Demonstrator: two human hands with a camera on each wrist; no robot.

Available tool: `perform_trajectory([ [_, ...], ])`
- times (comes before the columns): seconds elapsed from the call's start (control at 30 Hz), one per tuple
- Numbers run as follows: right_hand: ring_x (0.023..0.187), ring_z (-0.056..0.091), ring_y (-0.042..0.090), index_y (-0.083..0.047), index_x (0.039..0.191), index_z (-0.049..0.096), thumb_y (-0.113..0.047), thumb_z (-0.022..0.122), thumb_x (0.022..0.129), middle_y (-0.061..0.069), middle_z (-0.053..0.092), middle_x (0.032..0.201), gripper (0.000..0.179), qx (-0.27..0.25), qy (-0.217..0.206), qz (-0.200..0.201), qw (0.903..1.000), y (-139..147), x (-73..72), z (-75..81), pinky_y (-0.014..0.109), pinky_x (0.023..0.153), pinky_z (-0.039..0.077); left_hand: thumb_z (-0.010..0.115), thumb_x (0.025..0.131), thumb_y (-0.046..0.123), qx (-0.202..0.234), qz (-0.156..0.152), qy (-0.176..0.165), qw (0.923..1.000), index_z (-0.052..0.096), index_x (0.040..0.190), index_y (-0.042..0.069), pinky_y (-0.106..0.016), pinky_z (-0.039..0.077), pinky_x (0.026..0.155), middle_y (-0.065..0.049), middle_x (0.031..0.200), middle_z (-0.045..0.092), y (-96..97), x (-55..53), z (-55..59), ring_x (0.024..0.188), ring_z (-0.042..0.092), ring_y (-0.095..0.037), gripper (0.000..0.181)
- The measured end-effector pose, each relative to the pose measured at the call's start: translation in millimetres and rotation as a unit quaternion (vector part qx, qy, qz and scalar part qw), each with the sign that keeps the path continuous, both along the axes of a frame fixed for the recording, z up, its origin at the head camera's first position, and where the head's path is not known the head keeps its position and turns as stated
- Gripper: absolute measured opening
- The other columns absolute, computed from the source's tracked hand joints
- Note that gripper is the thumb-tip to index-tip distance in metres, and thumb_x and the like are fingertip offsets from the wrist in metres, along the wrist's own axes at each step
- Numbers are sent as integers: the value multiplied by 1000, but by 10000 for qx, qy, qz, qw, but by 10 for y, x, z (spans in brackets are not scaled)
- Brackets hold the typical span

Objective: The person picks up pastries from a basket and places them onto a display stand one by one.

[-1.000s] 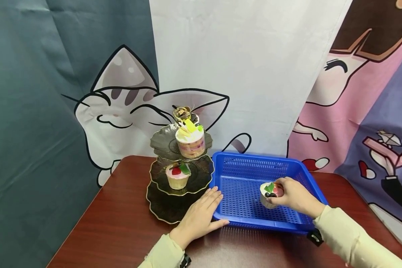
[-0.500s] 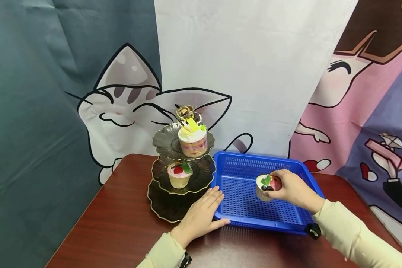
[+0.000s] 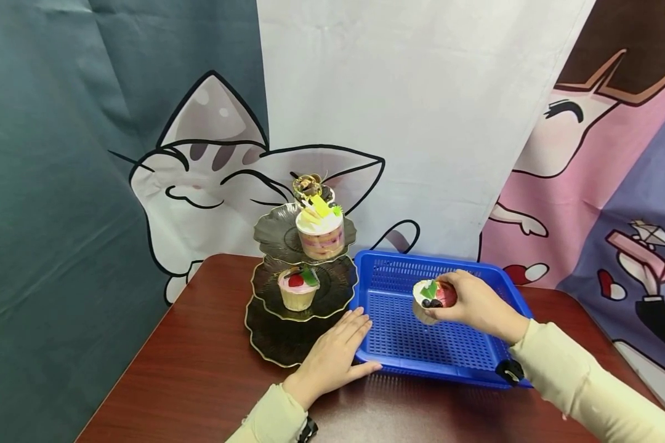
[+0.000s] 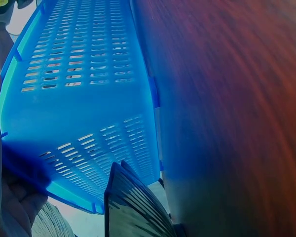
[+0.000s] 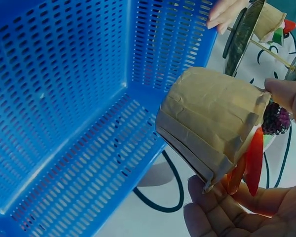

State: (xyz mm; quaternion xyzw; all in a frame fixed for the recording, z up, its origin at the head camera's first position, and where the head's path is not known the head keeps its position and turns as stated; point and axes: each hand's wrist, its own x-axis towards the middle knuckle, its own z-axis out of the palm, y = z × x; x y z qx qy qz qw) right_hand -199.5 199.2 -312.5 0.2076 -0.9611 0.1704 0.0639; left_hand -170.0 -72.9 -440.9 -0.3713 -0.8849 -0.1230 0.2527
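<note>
My right hand [image 3: 473,304] pinches a cupcake [image 3: 423,303] by its rim, thumb and fingers on opposite sides, over the blue basket [image 3: 446,371]. In the right wrist view the paper cup of the cupcake [image 5: 209,118] shows, with red fruit slices and dark berries on top. My left hand [image 3: 335,357] rests with straight fingers on the basket's left rim. Beside it stands a three-tier stand [image 3: 263,344] of dark, gold-edged plates. A cupcake with a red berry [image 3: 298,295] sits on the middle tier. The top tier bears a layered dessert cup [image 3: 321,240].
A chocolate-topped dessert [image 3: 310,187] stands behind the layered cup. The basket and the stand share a red-brown wooden table [image 3: 183,369]. A printed cloth [image 3: 421,123] with cartoon figures hangs right behind the table.
My right hand has lifted the cupcake and carried it leftward and up within the head view, over the basket. The left hand stays on the rim.
</note>
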Motion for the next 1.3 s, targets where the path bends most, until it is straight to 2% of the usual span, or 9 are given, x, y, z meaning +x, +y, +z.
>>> perform_trajectory([
  [0.3,81,57,15,3,110,63,-38,83,70,10,65,96,60,18,24,95,10000,-90,-8,65,19,62,51,62,84,59,-8,-3,-10,10000,59,129,5,-32,34,117,-7,135,60,4,8,13,137,45,-20,71],
  [0.53,82,57,16,3,112,63,-38,83,71,11,64,98,61,-54,6,133,9999,-182,-27,93,19,62,51,62,83,60,-34,-8,117,9999,60,128,5,-31,35,117,-7,134,61,17,6,7,136,46,-20,71],
  [0.73,81,57,15,4,111,64,-35,82,71,10,64,95,59,-107,163,261,9995,-288,-85,98,21,64,51,61,83,61,-58,16,216,9997,60,128,5,-31,35,116,-6,133,61,13,-5,-9,136,47,-20,71],
  [1.03,83,57,17,4,114,62,-33,81,74,10,64,97,57,-348,48,345,9988,-448,-174,118,22,65,51,58,85,61,-84,-1,134,9999,60,128,6,-32,37,116,-6,134,60,-19,-2,-1,136,46,-21,70],
  [1.3,82,57,17,4,114,62,-33,80,74,11,65,96,58,-534,56,537,9971,-626,-293,164,22,64,52,60,85,60,-49,-23,242,9997,61,127,6,-32,37,115,-6,132,61,1,0,-7,135,47,-21,69],
])
